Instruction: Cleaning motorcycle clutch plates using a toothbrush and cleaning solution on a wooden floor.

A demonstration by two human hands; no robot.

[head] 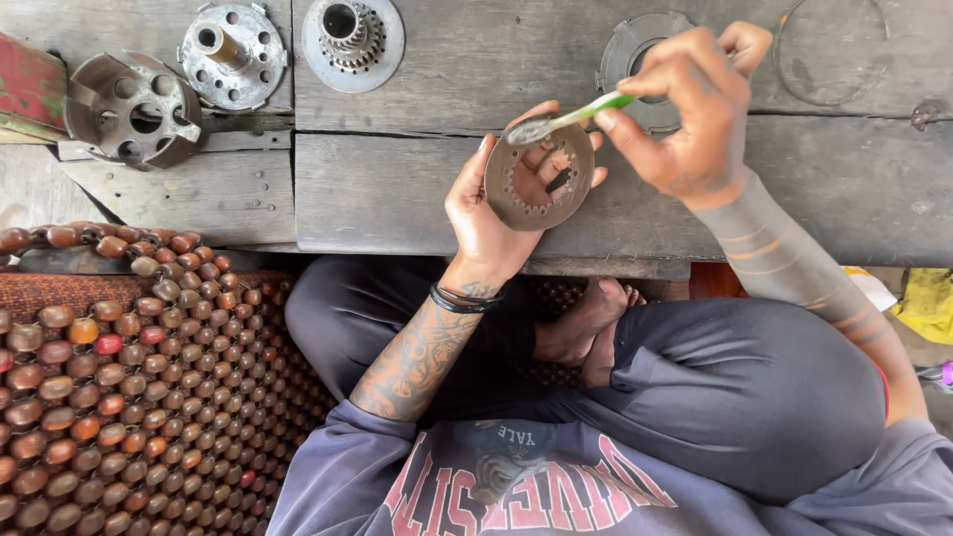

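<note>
Holding a rusty brown perforated metal ring disc (536, 179) upright above the grey plank workbench (397, 189), left hand (496, 213) cupping it from behind; right hand (690, 109) pinching a green-handled toothbrush (576, 117), bristles touching the disc's upper rim; three grey metal hub parts (233, 50) lying well apart at far left

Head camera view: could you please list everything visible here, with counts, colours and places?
Round perforated metal disc: one, rusty grey, held in left hand.
Green-handled toothbrush: one, green and white, in right hand, bristles on the disc.
Machined metal hub parts: three, grey, top left of bench.
Flat metal ring plate: one, grey, behind right hand.
Weathered wooden bench: one, grey.
Wooden bead mat: one, brown, lower left.
Left hand: grips disc.
Right hand: grips toothbrush.
</note>
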